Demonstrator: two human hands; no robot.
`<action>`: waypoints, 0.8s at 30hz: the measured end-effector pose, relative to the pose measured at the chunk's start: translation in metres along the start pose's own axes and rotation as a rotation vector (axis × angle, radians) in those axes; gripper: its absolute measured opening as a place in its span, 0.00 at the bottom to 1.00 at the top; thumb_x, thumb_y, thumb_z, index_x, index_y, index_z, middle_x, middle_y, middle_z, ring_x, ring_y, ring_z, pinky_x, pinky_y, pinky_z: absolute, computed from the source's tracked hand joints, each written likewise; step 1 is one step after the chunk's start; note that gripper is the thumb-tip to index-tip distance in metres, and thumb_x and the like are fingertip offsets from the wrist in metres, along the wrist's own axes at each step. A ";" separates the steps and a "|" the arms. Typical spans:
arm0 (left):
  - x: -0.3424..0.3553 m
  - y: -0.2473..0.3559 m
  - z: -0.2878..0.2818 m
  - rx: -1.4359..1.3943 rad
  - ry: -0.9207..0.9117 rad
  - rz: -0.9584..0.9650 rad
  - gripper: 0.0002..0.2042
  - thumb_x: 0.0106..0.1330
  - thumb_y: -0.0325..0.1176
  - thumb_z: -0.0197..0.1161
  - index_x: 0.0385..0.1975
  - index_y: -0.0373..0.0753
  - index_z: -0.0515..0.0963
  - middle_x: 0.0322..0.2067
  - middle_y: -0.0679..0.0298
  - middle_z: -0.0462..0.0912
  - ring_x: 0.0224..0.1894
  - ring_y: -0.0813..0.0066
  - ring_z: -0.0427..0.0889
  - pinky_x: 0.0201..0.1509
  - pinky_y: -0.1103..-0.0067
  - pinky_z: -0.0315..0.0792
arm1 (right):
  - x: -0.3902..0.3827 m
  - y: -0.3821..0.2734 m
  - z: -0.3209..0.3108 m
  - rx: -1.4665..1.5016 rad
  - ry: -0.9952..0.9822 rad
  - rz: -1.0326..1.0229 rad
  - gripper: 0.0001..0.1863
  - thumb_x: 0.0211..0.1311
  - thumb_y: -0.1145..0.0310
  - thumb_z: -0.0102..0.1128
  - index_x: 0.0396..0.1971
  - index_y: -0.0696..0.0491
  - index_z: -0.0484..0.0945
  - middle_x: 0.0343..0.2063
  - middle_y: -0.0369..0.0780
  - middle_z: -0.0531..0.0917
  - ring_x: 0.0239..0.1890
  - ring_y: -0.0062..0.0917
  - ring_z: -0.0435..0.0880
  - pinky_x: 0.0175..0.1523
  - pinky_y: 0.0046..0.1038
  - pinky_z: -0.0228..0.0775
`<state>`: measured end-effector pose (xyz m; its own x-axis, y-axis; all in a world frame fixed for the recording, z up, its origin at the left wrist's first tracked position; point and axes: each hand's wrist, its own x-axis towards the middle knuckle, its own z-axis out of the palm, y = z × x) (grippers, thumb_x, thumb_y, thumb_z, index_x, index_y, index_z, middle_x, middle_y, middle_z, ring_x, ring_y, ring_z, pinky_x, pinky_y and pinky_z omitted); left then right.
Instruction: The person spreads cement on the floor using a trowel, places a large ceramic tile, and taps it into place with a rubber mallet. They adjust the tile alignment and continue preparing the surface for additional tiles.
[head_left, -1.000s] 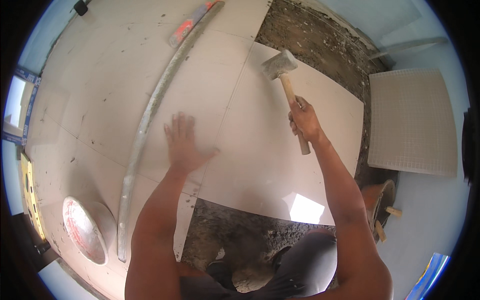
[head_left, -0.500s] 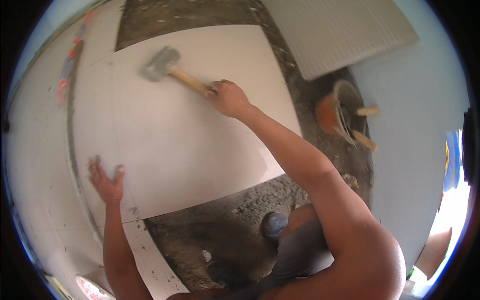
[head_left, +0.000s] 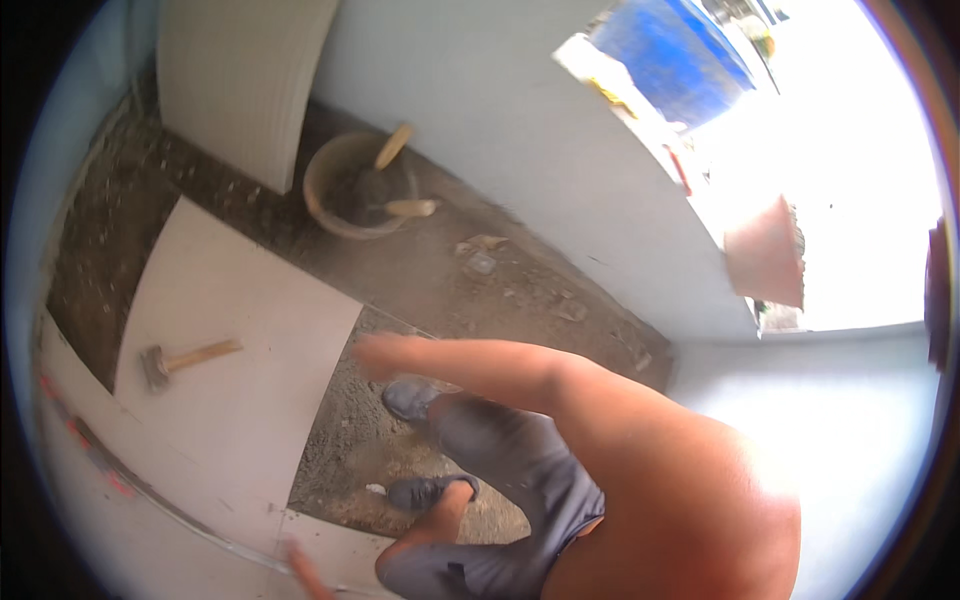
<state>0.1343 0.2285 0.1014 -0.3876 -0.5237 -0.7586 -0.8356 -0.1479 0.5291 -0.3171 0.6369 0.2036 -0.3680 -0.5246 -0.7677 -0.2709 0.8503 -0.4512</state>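
Observation:
A mallet (head_left: pixel 190 358) with a grey head and wooden handle lies on the large pale tile (head_left: pixel 235 290), touched by neither hand. My right hand (head_left: pixel 383 356) is smeared by motion near the tile's right edge, over the grey mortar bed (head_left: pixel 345 410); its fingers cannot be made out. Low in the picture, my left hand (head_left: pixel 300 562) is partly visible and blurred, close to the long straight bar (head_left: pixel 215 542) and the pale tiles along that side. What its fingers do is unclear.
A bucket (head_left: pixel 318 190) holds two tools with wooden handles. Behind it, a ribbed tile (head_left: pixel 240 90) leans at the wall. Rubble (head_left: pixel 482 255) lies along the wall's foot. My shoes (head_left: pixel 410 400) stand on the mortar and dirt. A blue container (head_left: pixel 670 60) shows past the wall opening.
The mallet has left my right hand and now rests on the tile. My view has swung right, toward the bucket and wall opening. Both hands have moved off their earlier places over the tiles.

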 end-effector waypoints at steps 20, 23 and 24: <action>-0.459 0.215 0.083 0.355 -0.617 -0.103 0.35 0.64 0.45 0.64 0.68 0.36 0.61 0.67 0.53 0.65 0.64 0.51 0.67 0.64 0.59 0.63 | -0.602 0.018 0.173 1.468 0.007 0.489 0.35 0.65 0.42 0.55 0.62 0.54 0.73 0.64 0.47 0.71 0.61 0.40 0.74 0.67 0.43 0.62; -0.478 0.209 0.091 0.298 -0.614 -0.049 0.37 0.63 0.45 0.65 0.69 0.35 0.60 0.66 0.51 0.65 0.65 0.50 0.66 0.65 0.60 0.62 | -0.623 0.066 0.216 1.627 0.104 0.406 0.33 0.64 0.44 0.57 0.61 0.52 0.74 0.63 0.47 0.72 0.57 0.40 0.77 0.66 0.45 0.63; -0.482 0.203 0.090 0.269 -0.628 -0.055 0.37 0.63 0.45 0.65 0.69 0.35 0.60 0.66 0.50 0.65 0.66 0.50 0.66 0.66 0.60 0.62 | -0.634 0.067 0.217 1.643 0.134 0.377 0.32 0.64 0.45 0.57 0.60 0.52 0.75 0.62 0.47 0.73 0.56 0.39 0.77 0.65 0.44 0.63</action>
<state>0.1164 0.5263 0.5408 -0.4265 0.0760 -0.9013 -0.8966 0.0961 0.4324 0.0907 1.0353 0.5614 -0.2826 -0.2233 -0.9329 0.9559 0.0158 -0.2933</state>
